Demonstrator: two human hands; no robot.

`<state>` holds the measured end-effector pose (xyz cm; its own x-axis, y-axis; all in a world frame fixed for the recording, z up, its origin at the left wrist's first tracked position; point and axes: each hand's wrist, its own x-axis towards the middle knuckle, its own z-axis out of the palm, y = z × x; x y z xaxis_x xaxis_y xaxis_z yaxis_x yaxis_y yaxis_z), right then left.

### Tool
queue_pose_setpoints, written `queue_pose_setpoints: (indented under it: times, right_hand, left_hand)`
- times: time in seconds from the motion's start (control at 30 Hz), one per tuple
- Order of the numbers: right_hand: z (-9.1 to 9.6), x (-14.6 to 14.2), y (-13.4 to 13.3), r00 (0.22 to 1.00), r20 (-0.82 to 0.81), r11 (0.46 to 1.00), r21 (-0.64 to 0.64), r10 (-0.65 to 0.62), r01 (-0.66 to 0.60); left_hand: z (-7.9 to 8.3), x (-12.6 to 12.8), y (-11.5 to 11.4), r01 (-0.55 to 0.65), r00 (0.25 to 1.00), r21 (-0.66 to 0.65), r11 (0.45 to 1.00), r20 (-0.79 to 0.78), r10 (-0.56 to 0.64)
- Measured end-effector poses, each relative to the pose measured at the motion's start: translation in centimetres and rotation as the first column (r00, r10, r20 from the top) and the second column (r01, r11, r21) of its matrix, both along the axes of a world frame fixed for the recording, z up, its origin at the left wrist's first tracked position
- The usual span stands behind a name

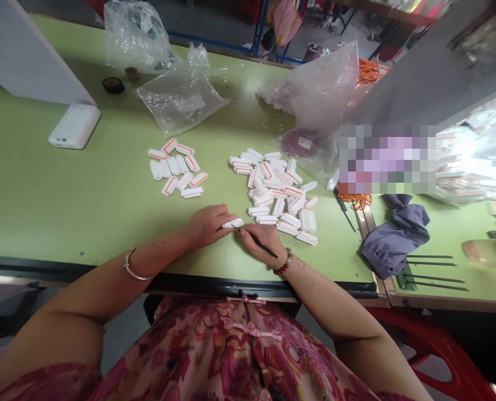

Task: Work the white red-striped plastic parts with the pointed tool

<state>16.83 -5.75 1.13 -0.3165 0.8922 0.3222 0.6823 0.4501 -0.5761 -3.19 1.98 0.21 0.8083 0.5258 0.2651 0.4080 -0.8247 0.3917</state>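
Near the front edge of the green table, my left hand (210,225) pinches a small white plastic piece (233,223), held on its side. My right hand (263,243) is closed round a slim black pointed tool (264,247), perhaps tweezers. The tool's tip meets or nearly meets the right end of the white piece; exact contact is too small to make out. Just beyond my right hand spreads a heap of white plastic pieces (278,184), many with a red-orange stripe. A smaller group of such pieces (176,167) lies to the left, beyond my left hand.
Clear plastic bags (181,100) lie at the back, one bag (315,100) behind the heap. A white power bank (74,127) and black tape roll (113,84) are left. At right are a dark thin tool (345,210), orange pieces (355,197) and purple-grey cloth (394,236).
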Motion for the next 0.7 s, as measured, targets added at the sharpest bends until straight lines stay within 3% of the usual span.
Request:
queue_pose_setpoints:
  times: [0.33,0.7]
  right_hand:
    - [-0.32,-0.21,-0.01,1.0,0.028,1.0,0.008,-0.01,0.01]
    - [-0.23,0.28,0.1,0.997,-0.014,0.996,0.026,-0.082,0.082]
  left_hand:
    - [-0.31,0.11,-0.02,0.025,1.0,0.13,0.991,-0.006,-0.025]
    - [-0.04,0.04,-0.12,-0.04,0.999,0.019,0.999,0.02,0.04]
